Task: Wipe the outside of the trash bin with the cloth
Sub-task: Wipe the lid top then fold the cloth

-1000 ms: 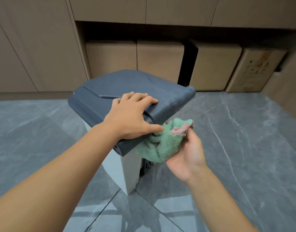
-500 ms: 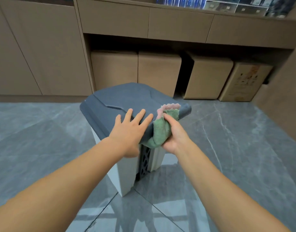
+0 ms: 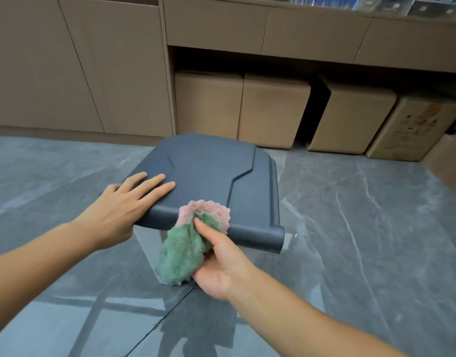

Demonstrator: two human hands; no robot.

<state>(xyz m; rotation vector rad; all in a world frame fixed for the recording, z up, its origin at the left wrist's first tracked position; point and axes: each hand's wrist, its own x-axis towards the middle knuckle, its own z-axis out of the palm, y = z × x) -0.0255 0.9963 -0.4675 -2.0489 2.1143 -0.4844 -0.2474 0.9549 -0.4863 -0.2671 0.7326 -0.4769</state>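
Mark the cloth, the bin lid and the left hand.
cloth [image 3: 179, 256]: head view, on the green bunched part hanging below the lid's front edge.
bin lid [image 3: 211, 171]: head view, on the bare grey top.
left hand [image 3: 117, 213]: head view, on the back of the hand.

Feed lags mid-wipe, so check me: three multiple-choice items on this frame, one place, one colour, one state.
1. Where does the cloth touch the trash bin? A near edge of lid; B far edge of lid; C base.
2. Lid colour? A white; B dark grey; C red.
3. The left hand is: A gripping the cloth; B off the bin; C flat on the lid.
Answers: 1 A, the right hand presses it there; 2 B, plain from above; 3 C, fingers straight.
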